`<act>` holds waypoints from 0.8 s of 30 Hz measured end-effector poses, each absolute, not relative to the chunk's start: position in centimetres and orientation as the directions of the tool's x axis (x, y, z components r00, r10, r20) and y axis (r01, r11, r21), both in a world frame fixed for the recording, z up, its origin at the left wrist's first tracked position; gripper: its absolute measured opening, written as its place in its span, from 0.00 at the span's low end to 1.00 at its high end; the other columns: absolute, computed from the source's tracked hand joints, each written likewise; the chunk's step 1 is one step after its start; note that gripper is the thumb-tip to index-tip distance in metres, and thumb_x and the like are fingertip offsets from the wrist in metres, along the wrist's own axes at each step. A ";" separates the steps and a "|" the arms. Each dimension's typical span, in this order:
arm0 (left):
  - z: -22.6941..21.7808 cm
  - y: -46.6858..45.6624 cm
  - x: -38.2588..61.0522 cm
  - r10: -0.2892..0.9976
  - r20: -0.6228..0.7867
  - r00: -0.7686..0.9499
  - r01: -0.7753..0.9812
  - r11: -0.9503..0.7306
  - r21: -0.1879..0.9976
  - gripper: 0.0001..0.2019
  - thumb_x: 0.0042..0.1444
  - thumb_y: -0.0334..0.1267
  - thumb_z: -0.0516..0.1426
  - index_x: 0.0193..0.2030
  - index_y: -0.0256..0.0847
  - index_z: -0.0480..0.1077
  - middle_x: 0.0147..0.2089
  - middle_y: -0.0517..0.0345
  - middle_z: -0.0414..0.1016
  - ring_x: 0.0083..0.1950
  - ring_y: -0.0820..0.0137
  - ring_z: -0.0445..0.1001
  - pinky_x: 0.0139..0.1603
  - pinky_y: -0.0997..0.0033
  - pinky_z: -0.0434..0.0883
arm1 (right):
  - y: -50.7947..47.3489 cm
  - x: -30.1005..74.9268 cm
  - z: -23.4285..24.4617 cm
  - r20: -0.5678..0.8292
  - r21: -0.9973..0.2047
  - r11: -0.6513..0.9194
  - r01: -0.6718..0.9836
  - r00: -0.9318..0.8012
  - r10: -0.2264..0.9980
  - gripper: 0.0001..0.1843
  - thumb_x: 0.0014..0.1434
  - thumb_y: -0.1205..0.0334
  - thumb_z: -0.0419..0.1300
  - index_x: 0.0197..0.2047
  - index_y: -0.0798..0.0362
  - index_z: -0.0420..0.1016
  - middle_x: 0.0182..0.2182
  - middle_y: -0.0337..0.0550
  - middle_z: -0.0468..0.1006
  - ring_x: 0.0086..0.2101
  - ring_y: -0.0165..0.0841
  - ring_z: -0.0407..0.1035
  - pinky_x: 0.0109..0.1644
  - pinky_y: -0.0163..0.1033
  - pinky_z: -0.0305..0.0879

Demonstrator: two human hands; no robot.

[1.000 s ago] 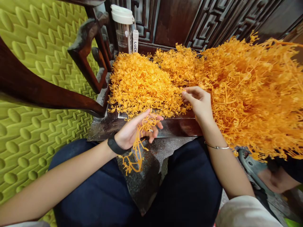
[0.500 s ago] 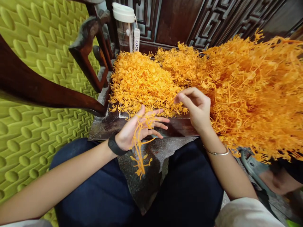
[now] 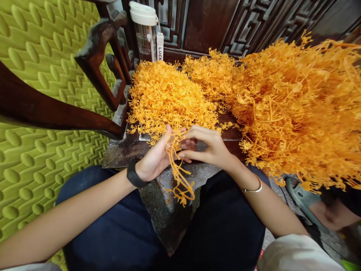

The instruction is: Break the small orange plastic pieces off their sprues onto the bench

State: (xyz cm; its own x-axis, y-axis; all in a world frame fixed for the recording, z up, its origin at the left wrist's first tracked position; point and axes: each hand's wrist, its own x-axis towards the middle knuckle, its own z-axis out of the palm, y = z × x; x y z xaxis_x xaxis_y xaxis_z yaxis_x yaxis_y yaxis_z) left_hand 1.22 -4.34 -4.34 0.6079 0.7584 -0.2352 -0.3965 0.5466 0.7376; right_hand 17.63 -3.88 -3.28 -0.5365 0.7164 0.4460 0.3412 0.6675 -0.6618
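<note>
The left hand (image 3: pixel 155 159) holds orange strands (image 3: pixel 178 171) beside the right hand (image 3: pixel 213 147).

You have two hands, a left hand (image 3: pixel 155 157) and a right hand (image 3: pixel 210 147), one black wristband (image 3: pixel 135 174), one metal bangle (image 3: pixel 256 187) and one bunch of orange strands (image 3: pixel 178 174). You can count at least two orange heaps, a left heap (image 3: pixel 169 98) and a right heap (image 3: pixel 296 116), plus one lidded cup (image 3: pixel 143 35) and one grey shoe (image 3: pixel 301 195).

At the back, a clear tumbler (image 3: pixel 144 42) with a white lid (image 3: pixel 143 14) and a white strap (image 3: pixel 160 47) lettered LUCK. Behind, dark carved wooden latticework (image 3: pixel 244 34). To the left, a curved dark armrest (image 3: pixel 56 114) before a yellow-green surface (image 3: pixel 22 180) with raised ovals. At lower right, a grey clog (image 3: pixel 299 198) on a foot (image 3: pixel 324 211).
</note>
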 end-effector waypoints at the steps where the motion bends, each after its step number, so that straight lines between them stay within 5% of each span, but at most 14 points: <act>1: -4.4 -4.5 1.3 0.770 -0.229 0.596 -0.398 0.530 0.749 0.26 0.62 0.54 0.40 0.57 0.40 0.63 0.42 0.51 0.76 0.38 0.70 0.75 0.36 0.73 0.71 | -3.9 17.5 -3.4 0.453 -0.648 0.678 0.348 -0.539 0.710 0.11 0.51 0.57 0.64 0.35 0.54 0.72 0.28 0.38 0.68 0.28 0.26 0.62 0.31 0.32 0.60; 7: -4.0 -4.5 1.0 0.849 -0.208 0.486 -0.431 0.440 0.788 0.21 0.63 0.43 0.46 0.62 0.47 0.56 0.50 0.57 0.72 0.46 0.73 0.73 0.44 0.76 0.70 | -4.3 17.0 -3.4 0.482 -0.664 0.657 0.356 -0.469 0.740 0.04 0.56 0.63 0.59 0.35 0.53 0.71 0.32 0.41 0.69 0.34 0.29 0.65 0.39 0.36 0.63; 11: -4.0 -4.0 0.5 0.877 -0.094 0.471 -0.449 0.329 0.831 0.30 0.57 0.33 0.54 0.65 0.56 0.50 0.52 0.61 0.71 0.52 0.70 0.70 0.53 0.69 0.67 | -4.0 17.7 -3.1 0.490 -0.760 0.592 0.267 -0.361 0.793 0.03 0.55 0.66 0.59 0.35 0.52 0.70 0.32 0.39 0.72 0.35 0.30 0.67 0.42 0.37 0.64; 16: -4.5 -3.8 0.2 0.876 0.038 0.481 -0.453 0.211 0.866 0.22 0.52 0.30 0.58 0.54 0.49 0.68 0.55 0.60 0.70 0.60 0.64 0.63 0.61 0.63 0.60 | -3.4 18.4 -3.2 0.346 -0.916 0.367 0.162 -0.143 0.927 0.03 0.51 0.66 0.61 0.31 0.51 0.70 0.29 0.37 0.71 0.31 0.28 0.67 0.37 0.35 0.66; 20: -4.2 -3.8 0.1 0.879 0.053 0.473 -0.451 0.190 0.872 0.07 0.53 0.39 0.58 0.35 0.39 0.74 0.51 0.55 0.73 0.60 0.62 0.64 0.61 0.63 0.58 | -3.0 18.8 -3.2 0.238 -0.970 0.243 0.028 -0.106 0.965 0.03 0.50 0.67 0.58 0.30 0.51 0.72 0.25 0.36 0.69 0.25 0.27 0.64 0.33 0.35 0.64; 24: -3.7 -3.6 0.0 0.865 -0.040 0.501 -0.468 0.309 0.828 0.26 0.54 0.60 0.49 0.29 0.36 0.70 0.46 0.47 0.76 0.54 0.58 0.69 0.56 0.59 0.64 | -2.7 19.6 -2.9 0.237 -0.971 0.237 -0.019 -0.099 0.966 0.05 0.51 0.59 0.57 0.29 0.51 0.71 0.27 0.39 0.70 0.28 0.29 0.66 0.31 0.36 0.62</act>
State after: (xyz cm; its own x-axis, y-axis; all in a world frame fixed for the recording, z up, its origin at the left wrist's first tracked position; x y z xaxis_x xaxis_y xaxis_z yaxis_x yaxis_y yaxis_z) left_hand -0.03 -3.62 -3.71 0.5007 0.8647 -0.0399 -0.4678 0.3091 0.8280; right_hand 19.57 -2.74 -2.86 -0.0990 0.9664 0.2373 -0.0195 0.2366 -0.9714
